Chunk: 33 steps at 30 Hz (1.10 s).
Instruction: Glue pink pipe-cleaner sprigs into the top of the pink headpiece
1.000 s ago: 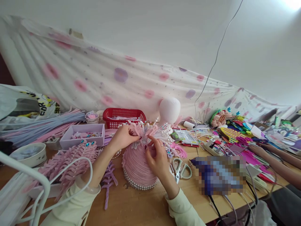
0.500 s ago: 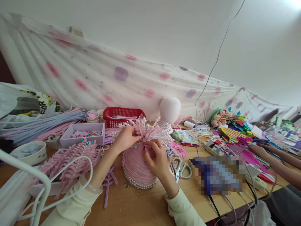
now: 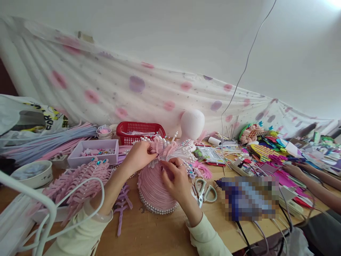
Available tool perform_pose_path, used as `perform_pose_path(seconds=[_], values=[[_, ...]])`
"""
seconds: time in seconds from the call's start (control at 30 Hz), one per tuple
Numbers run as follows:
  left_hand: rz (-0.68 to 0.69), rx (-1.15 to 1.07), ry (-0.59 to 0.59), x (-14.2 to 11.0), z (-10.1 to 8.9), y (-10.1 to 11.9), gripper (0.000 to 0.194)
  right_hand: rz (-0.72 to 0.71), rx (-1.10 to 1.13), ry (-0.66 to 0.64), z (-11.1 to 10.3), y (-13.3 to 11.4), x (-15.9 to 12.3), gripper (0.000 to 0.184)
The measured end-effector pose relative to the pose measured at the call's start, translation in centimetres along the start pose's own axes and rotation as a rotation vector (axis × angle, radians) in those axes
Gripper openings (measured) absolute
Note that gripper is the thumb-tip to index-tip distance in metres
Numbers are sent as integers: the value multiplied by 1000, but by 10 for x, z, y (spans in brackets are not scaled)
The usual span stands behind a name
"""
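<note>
A pink, yarn-covered headpiece (image 3: 153, 188) with a rim of pearl beads sits in front of me on the table. Pink chenille loops (image 3: 157, 146) and sprays of white pearl stems (image 3: 186, 147) stand out from its top. My left hand (image 3: 142, 156) is closed, pinching the loops from the left side. On the other side, my right hand (image 3: 174, 177) has its fingertips drawn together at the base of the loops; what lies between them is hidden. Scissors (image 3: 204, 193) with pale handles lie beside my right wrist.
Left are pink leaf-like chenille pieces (image 3: 77, 190), a purple one (image 3: 123, 206), a lilac box (image 3: 93, 144) and a round tin (image 3: 45, 177). Behind stand a red basket (image 3: 141, 127) and white foam head (image 3: 192, 124). Cords and another person's hands (image 3: 294, 171) are right.
Both hands have shifted slightly left at the headpiece's top, and the pink loops have moved a little with them. A pearl stem now shows upright behind the loops.
</note>
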<state>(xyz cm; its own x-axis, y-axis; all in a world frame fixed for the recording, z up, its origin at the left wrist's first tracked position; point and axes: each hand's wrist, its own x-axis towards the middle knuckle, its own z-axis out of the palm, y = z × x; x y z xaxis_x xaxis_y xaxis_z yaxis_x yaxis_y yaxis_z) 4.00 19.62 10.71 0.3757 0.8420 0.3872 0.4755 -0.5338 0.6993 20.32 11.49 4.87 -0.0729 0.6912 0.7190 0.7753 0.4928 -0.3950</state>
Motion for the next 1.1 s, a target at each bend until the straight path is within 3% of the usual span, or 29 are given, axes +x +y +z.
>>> perform_pose_path(seconds=[0.47, 0.8, 1.1], values=[[42, -216, -121, 5, 3, -13, 14, 6, 36, -4, 1, 1, 0, 27], [33, -134, -75, 4, 11, -12, 11, 14, 8, 10, 2, 0, 1, 22], [25, -132, -45, 3, 7, -11, 10, 31, -9, -3, 2, -1, 1, 21]])
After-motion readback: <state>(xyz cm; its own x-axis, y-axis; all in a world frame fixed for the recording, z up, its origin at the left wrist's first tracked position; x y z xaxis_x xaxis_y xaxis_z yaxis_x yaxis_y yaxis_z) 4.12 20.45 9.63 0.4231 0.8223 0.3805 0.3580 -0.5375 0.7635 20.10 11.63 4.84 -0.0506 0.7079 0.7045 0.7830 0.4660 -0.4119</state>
